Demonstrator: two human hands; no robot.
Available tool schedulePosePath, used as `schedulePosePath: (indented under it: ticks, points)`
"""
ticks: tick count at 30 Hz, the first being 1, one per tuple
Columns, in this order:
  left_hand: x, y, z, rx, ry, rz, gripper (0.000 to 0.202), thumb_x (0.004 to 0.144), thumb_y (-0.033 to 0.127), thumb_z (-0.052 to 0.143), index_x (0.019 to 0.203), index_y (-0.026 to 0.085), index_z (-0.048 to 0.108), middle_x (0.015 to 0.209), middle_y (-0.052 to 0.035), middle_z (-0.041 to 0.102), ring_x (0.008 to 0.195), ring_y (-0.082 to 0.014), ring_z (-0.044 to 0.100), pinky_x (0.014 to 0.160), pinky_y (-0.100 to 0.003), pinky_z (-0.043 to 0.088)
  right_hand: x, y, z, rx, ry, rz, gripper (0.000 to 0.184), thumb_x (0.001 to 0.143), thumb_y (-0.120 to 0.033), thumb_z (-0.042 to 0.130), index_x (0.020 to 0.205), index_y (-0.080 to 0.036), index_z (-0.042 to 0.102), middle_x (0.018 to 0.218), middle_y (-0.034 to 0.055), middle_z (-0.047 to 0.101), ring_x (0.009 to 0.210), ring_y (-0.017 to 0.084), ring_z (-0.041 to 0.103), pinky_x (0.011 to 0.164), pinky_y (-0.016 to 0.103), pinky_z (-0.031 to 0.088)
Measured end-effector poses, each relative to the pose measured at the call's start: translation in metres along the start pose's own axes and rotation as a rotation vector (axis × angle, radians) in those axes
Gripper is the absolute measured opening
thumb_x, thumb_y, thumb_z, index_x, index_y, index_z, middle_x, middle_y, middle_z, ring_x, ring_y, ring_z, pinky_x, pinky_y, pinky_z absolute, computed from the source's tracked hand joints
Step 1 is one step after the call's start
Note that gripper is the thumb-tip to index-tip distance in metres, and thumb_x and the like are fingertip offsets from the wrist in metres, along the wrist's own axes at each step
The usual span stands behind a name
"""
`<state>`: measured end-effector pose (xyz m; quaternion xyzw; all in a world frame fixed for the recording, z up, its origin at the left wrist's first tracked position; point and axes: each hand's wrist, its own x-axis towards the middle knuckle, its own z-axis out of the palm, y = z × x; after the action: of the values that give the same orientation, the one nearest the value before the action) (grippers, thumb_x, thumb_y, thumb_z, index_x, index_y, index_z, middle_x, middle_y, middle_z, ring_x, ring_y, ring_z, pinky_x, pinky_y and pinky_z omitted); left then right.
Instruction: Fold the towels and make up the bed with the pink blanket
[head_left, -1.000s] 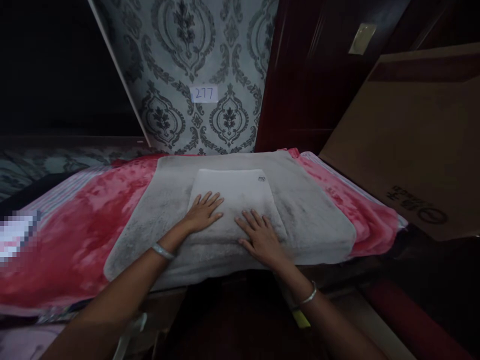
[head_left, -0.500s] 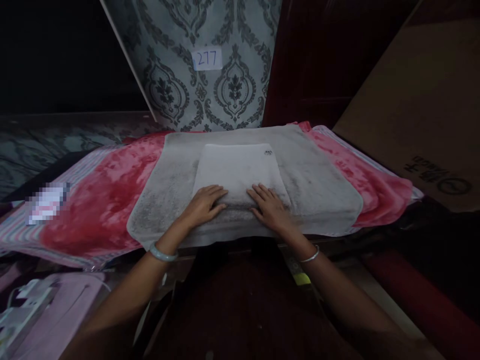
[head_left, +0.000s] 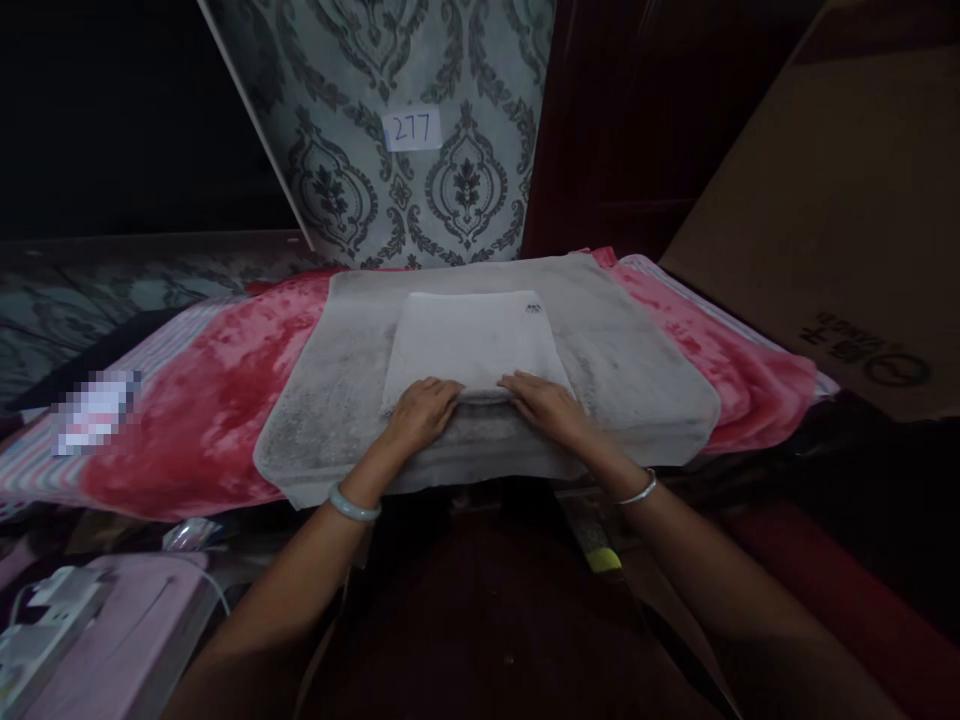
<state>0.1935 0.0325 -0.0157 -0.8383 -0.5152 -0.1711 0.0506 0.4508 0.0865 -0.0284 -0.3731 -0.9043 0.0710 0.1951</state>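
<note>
A white towel point(head_left: 474, 340) with a small dark mark at its far right corner lies flat on a grey translucent sheet point(head_left: 637, 370). Its near edge is lifted a little and looks folded or rolled into a narrow band. My left hand point(head_left: 426, 410) is closed on the left part of that edge, fingers curled over it. On the right part, my right hand point(head_left: 546, 406) grips the same edge with bent fingers. Both thumbs are mostly hidden. Each wrist wears a bangle.
Beneath the sheet spreads a red and pink patterned blanket point(head_left: 187, 420) with striped borders. A large cardboard box point(head_left: 825, 220) leans at the right. At the lower left, a white power strip point(head_left: 52, 620) rests on a pink box point(head_left: 127, 640). A dark screen point(head_left: 135, 120) stands upper left.
My hands, flat with spread fingers before, have curled and closed on the towel's near edge. That edge is now raised into a narrow band.
</note>
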Motion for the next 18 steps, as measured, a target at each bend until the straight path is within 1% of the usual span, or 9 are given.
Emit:
schedulePosePath:
  ticks: [2,4,8,10,12,13,15,17,18]
  points:
    - [0.002,-0.001,-0.001,-0.002,0.001,-0.015,0.031,0.098,0.020,0.045,0.123,0.020,0.063,0.112,-0.0101,0.071,0.106,-0.0245,0.063,0.095,-0.042,0.051,0.004,-0.002,-0.005,0.000,-0.022,0.013,0.046,0.100,-0.019,0.040,0.143,-0.022,0.056,0.140,0.0079,0.062,0.133,0.024,0.054,0.111,0.042,0.045]
    - [0.002,-0.003,-0.001,0.002,-0.007,-0.009,0.034,0.095,0.017,0.046,0.125,0.020,0.062,0.117,-0.0108,0.070,0.109,-0.0257,0.062,0.095,-0.043,0.050,0.006,-0.004,-0.008,-0.008,-0.045,0.020,0.046,0.100,-0.019,0.040,0.143,-0.022,0.055,0.137,0.0091,0.064,0.128,0.024,0.059,0.107,0.041,0.048]
    - [0.003,-0.005,0.000,0.013,-0.038,0.025,0.043,0.090,0.011,0.048,0.130,0.022,0.060,0.131,-0.0111,0.065,0.116,-0.0270,0.058,0.095,-0.045,0.050,0.005,-0.005,-0.007,-0.061,-0.055,-0.020,0.055,0.092,-0.011,0.045,0.145,-0.021,0.054,0.144,0.0086,0.059,0.135,0.026,0.050,0.113,0.044,0.042]
    - [0.000,-0.002,0.001,0.030,0.004,0.041,0.042,0.091,0.011,0.047,0.129,0.021,0.061,0.133,-0.0117,0.064,0.117,-0.0272,0.057,0.095,-0.045,0.049,0.004,-0.005,-0.006,-0.066,-0.047,-0.042,0.059,0.088,-0.007,0.045,0.146,-0.020,0.053,0.147,0.0077,0.056,0.139,0.026,0.045,0.115,0.045,0.039]
    - [-0.007,0.004,0.003,0.072,0.125,0.062,0.035,0.094,0.014,0.048,0.125,0.019,0.063,0.132,-0.0130,0.064,0.117,-0.0279,0.056,0.094,-0.044,0.048,0.003,-0.006,-0.006,-0.056,-0.037,-0.041,0.058,0.088,-0.007,0.045,0.145,-0.019,0.054,0.145,0.0081,0.058,0.136,0.027,0.047,0.114,0.046,0.039]
    - [-0.012,0.009,0.005,0.101,0.200,0.077,0.031,0.095,0.017,0.048,0.122,0.019,0.064,0.128,-0.0134,0.065,0.114,-0.0276,0.057,0.091,-0.043,0.048,0.004,-0.006,-0.007,-0.052,-0.030,-0.038,0.057,0.089,-0.008,0.046,0.144,-0.019,0.055,0.142,0.0086,0.060,0.133,0.027,0.050,0.113,0.046,0.040]
    - [-0.021,0.018,0.011,0.157,0.324,0.130,0.023,0.097,0.019,0.049,0.113,0.018,0.066,0.108,-0.0114,0.069,0.099,-0.0246,0.059,0.081,-0.039,0.047,0.008,-0.010,-0.009,-0.053,-0.015,-0.039,0.056,0.088,-0.009,0.050,0.143,-0.018,0.056,0.137,0.0099,0.063,0.128,0.028,0.053,0.110,0.046,0.043]
    - [-0.026,0.025,0.017,0.191,0.368,0.173,0.019,0.098,0.017,0.050,0.106,0.017,0.067,0.088,-0.0070,0.067,0.083,-0.0212,0.057,0.071,-0.036,0.044,0.014,-0.015,-0.012,-0.071,-0.014,-0.056,0.057,0.086,-0.008,0.054,0.142,-0.018,0.056,0.137,0.0116,0.063,0.126,0.029,0.053,0.107,0.047,0.045]
    - [-0.027,0.027,0.021,0.203,0.365,0.176,0.019,0.098,0.016,0.049,0.106,0.016,0.067,0.084,-0.0061,0.065,0.079,-0.0207,0.055,0.068,-0.035,0.043,0.017,-0.017,-0.013,-0.082,-0.023,-0.065,0.058,0.085,-0.007,0.055,0.142,-0.018,0.057,0.138,0.0123,0.062,0.126,0.029,0.053,0.106,0.047,0.046]
